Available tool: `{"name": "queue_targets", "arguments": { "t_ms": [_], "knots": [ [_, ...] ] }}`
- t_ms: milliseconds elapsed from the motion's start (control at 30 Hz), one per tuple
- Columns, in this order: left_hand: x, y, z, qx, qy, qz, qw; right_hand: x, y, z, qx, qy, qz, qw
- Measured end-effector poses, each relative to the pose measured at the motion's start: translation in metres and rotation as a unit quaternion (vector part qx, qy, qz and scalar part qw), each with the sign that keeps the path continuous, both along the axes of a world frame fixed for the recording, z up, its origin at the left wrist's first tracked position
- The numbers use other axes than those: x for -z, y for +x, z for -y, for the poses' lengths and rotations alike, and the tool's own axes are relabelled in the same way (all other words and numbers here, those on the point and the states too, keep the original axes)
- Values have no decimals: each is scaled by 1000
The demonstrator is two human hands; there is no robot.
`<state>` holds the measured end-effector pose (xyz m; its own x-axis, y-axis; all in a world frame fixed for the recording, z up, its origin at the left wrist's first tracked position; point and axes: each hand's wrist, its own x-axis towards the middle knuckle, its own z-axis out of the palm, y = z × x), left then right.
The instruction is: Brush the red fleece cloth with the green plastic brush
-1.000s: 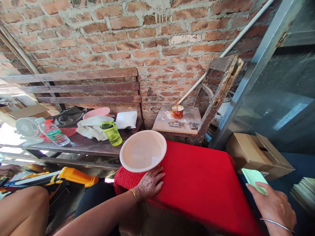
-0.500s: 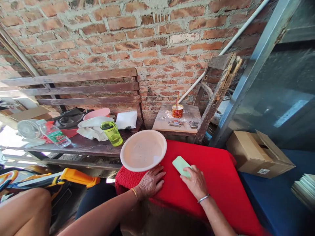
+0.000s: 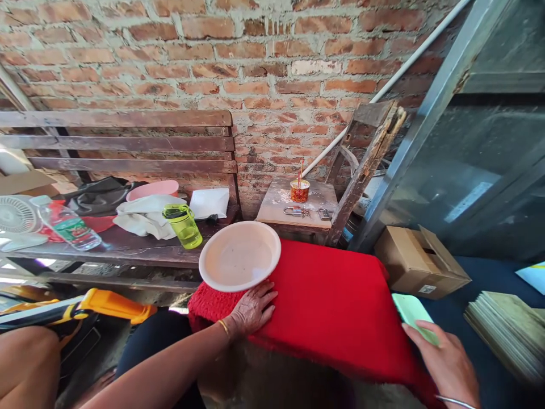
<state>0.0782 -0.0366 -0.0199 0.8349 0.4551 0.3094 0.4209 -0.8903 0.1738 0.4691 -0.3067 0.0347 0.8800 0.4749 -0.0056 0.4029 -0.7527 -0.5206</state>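
Observation:
My left hand lies flat on the red cloth, fingers spread. Its fingertips are close to the near rim of a pale, round plastic basin; I cannot tell whether they touch it. The basin sits at the left end of the cloth and seems to hold some clear liquid. Past the cloth's right edge, my right hand is closed on the lower end of a pale green phone. The phone is held tilted, near the dark blue surface.
An open cardboard box and a stack of thin sheets are at the right. Behind stands a wooden chair with a red pot and padlocks. A bench at left bears a green bottle, a fan and cloths.
My right hand has carried the phone rightward, off the red cloth towards the blue surface. My left hand stays by the basin. The view has turned slightly right.

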Motion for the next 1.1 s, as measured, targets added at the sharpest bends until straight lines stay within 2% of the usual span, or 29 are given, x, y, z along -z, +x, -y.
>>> {"name": "queue_targets", "arguments": {
  "t_ms": [100, 167, 233, 300, 400, 533, 600, 633, 667, 733, 833, 900, 967, 1033, 1100],
  "knots": [
    [3, 0, 0, -3, 1, 2, 1000, 10, -53, -31, -110, 81, 7, 991],
    [4, -1, -1, -3, 3, 7, 1000, 16, -90, -55, -206, 114, 20, 972],
    [6, -3, -1, -2, 9, 11, 1000, 19, -117, -75, -282, 111, 38, 952],
    [6, -4, -2, -1, 16, 13, 1000, 21, -125, -84, -312, 85, 63, 944],
    [5, -4, -2, 1, 22, 14, 1000, 18, -94, -71, -272, 38, 76, 958],
    [4, -4, -2, 2, 22, 11, 1000, 11, -17, -14, -93, -60, 53, 992],
    [4, -4, -2, 2, 21, 10, 1000, 10, 8, 13, -5, -107, 55, 993],
    [4, -4, -2, 2, 20, 9, 1000, 10, 13, 22, 18, -111, 56, 992],
    [3, -4, -2, 2, 17, 9, 1000, 11, 13, 25, 23, -98, 56, 993],
    [3, -4, -2, 2, 12, 8, 1000, 12, -3, 19, -16, -29, 45, 998],
    [1, -4, -2, 0, 4, 9, 1000, 9, -49, -15, -151, 68, 20, 986],
    [0, -4, -2, 0, 0, 9, 1000, 5, -76, -37, -241, 78, 1, 967],
    [-1, -4, -2, 1, 1, 8, 1000, 2, -86, -45, -288, 61, -12, 956],
    [-1, -4, -2, 0, 3, 7, 1000, 0, -72, -33, -270, 41, -11, 962],
    [1, -4, -2, 0, 2, 8, 1000, 0, -40, -5, -193, 8, -4, 981]
  ]
}}
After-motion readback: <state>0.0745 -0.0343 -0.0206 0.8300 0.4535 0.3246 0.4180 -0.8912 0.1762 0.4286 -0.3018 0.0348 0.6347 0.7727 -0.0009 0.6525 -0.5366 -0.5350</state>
